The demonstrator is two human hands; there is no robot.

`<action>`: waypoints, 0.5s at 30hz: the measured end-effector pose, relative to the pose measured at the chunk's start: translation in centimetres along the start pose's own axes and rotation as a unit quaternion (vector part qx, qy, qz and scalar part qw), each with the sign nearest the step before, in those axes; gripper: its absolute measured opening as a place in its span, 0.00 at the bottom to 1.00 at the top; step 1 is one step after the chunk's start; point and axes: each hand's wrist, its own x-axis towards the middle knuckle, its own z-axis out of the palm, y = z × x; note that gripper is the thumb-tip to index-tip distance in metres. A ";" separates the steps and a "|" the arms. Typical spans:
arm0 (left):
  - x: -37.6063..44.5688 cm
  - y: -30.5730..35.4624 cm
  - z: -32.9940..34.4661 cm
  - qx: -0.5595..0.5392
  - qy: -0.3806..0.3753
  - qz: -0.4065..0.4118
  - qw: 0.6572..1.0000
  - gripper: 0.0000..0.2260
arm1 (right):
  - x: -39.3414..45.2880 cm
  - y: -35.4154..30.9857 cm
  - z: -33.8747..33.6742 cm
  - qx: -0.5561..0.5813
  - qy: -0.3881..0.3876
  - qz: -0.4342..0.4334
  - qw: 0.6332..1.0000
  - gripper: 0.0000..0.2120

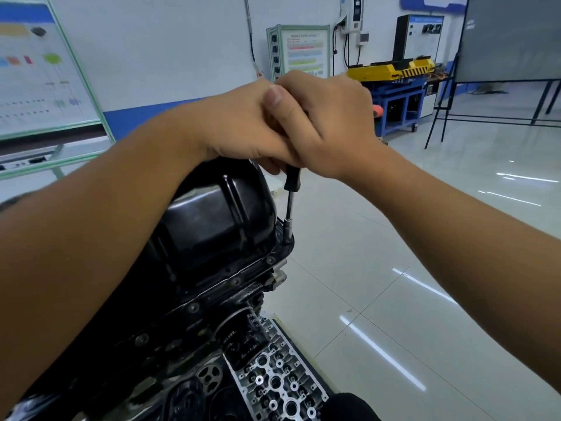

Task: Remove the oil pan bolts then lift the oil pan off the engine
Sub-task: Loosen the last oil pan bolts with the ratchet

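Blue workbench (400, 100), yellow equipment (391, 69), dark board (510, 38), wall chart (39, 71)

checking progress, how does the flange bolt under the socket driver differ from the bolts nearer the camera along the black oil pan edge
The corner bolt is covered by the socket of the black-handled driver, so its head is hidden; the nearer flange bolts show bare round heads with no tool on them. All sit along the black oil pan flange, which both hands work above.

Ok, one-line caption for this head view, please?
Both hands, left hand and right hand, grip a nut driver set upright on a corner bolt of the black oil pan.
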 end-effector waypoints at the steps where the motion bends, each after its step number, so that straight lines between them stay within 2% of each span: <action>1: -0.4 1.0 0.1 -0.002 0.014 -0.006 1.000 0.24 | 0.0 0.3 0.0 0.040 0.010 -0.009 0.999 0.30; 3: -0.5 2.0 0.3 -0.008 0.016 -0.001 1.000 0.23 | -0.2 0.4 0.1 0.061 0.010 -0.009 0.998 0.25; 6: -1.4 3.1 0.0 0.007 0.018 -0.016 1.000 0.23 | -0.5 -0.3 0.1 0.025 -0.012 0.010 1.000 0.23; 9: -2.0 3.7 0.1 -0.003 0.024 -0.007 1.000 0.15 | -1.8 -0.8 -0.3 -0.014 0.002 0.023 1.000 0.20; 10: -2.1 3.8 0.2 -0.022 0.021 0.002 1.000 0.13 | -2.5 -0.9 -0.7 0.005 0.033 0.024 0.999 0.17; 12: -2.1 4.0 0.5 -0.043 0.035 0.008 0.998 0.09 | -4.3 -1.3 -1.2 0.067 0.163 0.001 0.984 0.10; 14: -2.0 3.9 0.8 -0.040 0.067 0.002 0.997 0.10 | -6.6 -1.8 -1.2 0.108 0.280 -0.025 0.954 0.05; 15: -1.8 3.8 1.0 -0.041 0.080 0.000 0.996 0.12 | -7.8 -2.1 -0.8 0.135 0.297 0.001 0.945 0.06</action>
